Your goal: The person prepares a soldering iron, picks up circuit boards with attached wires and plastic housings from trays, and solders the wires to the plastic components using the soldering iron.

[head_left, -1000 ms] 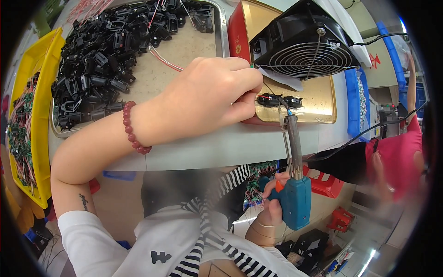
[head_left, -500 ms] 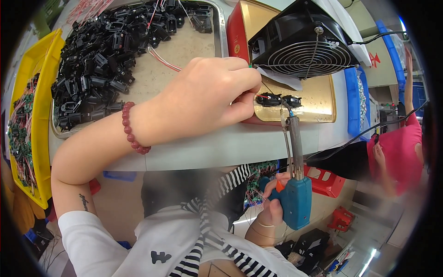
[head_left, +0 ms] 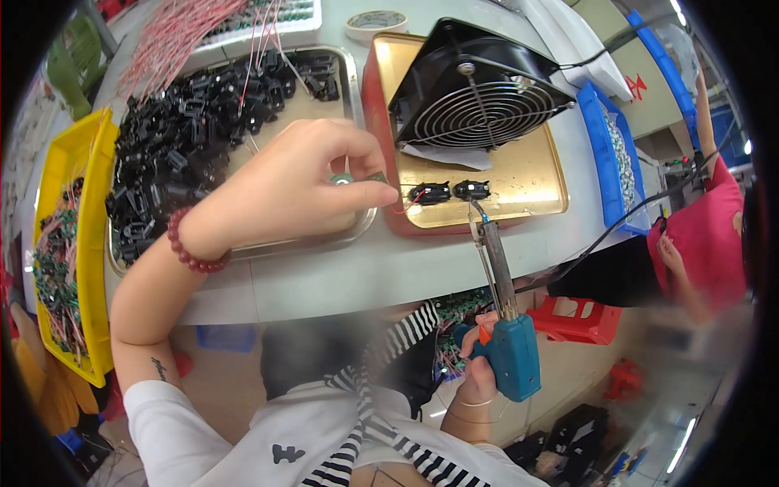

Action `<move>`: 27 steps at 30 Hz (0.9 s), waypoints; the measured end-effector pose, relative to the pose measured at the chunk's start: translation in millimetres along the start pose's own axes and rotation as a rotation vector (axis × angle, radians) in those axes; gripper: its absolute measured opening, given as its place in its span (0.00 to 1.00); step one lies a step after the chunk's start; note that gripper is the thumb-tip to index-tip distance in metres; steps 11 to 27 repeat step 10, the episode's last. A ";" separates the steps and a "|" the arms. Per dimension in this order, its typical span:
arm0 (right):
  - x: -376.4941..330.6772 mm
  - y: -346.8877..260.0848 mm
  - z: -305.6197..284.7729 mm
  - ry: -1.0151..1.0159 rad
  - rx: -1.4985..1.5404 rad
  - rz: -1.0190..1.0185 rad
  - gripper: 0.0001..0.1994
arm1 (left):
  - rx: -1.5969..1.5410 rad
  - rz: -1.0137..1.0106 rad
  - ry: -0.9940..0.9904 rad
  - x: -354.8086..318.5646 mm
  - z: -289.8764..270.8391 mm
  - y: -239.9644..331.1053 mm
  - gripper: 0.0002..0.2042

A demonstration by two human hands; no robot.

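My left hand [head_left: 312, 174] is closed in a pinch on a small green circuit board [head_left: 344, 178], mostly covered by the fingers. It is over the gap between the metal tray and the gold tin, just left of a black plastic housing [head_left: 430, 193] with a short red wire at its left end. A second black housing [head_left: 471, 190] lies beside that one on the tin lid [head_left: 519, 199]. Below the table edge, my right hand [head_left: 479, 365] grips a teal soldering gun [head_left: 516, 357] by its handle. The tip of its long barrel reaches up to the second housing.
A black fan [head_left: 487, 89] with a wire grille stands on the tin. Left is a metal tray [head_left: 355, 97] heaped with black housings, then a yellow bin [head_left: 97, 243] of wired boards. A blue bin [head_left: 604, 162] and black cable [head_left: 625, 239] lie right; another person [head_left: 698, 243] is beyond.
My left hand has drawn left, away from the housings, and the green board now shows in its fingers. My right hand still holds the soldering gun near the housings. The whole view has shifted.
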State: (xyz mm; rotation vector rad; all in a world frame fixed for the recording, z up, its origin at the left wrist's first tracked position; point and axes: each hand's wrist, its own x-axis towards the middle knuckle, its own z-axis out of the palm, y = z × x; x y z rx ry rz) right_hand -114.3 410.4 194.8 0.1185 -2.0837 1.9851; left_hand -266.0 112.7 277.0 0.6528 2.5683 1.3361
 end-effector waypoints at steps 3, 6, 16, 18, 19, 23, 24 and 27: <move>-2.3 -0.7 -1.2 0.036 0.007 0.026 0.29 | 0.187 0.230 0.250 -2.4 8.2 5.8 0.11; -3.0 5.7 -6.4 0.006 -0.030 -0.011 0.28 | 0.414 0.358 0.384 -2.4 15.4 18.1 0.10; -5.4 10.5 -12.8 0.004 0.060 0.019 0.27 | 0.627 0.427 0.449 -9.1 11.3 42.8 0.11; -5.4 10.5 -12.8 0.004 0.060 0.019 0.27 | 0.627 0.427 0.449 -9.1 11.3 42.8 0.11; -5.4 10.5 -12.8 0.004 0.060 0.019 0.27 | 0.627 0.427 0.449 -9.1 11.3 42.8 0.11; -5.4 10.5 -12.8 0.004 0.060 0.019 0.27 | 0.627 0.427 0.449 -9.1 11.3 42.8 0.11; -5.4 10.5 -12.8 0.004 0.060 0.019 0.27 | 0.627 0.427 0.449 -9.1 11.3 42.8 0.11; -5.4 10.5 -12.8 0.004 0.060 0.019 0.27 | 0.627 0.427 0.449 -9.1 11.3 42.8 0.11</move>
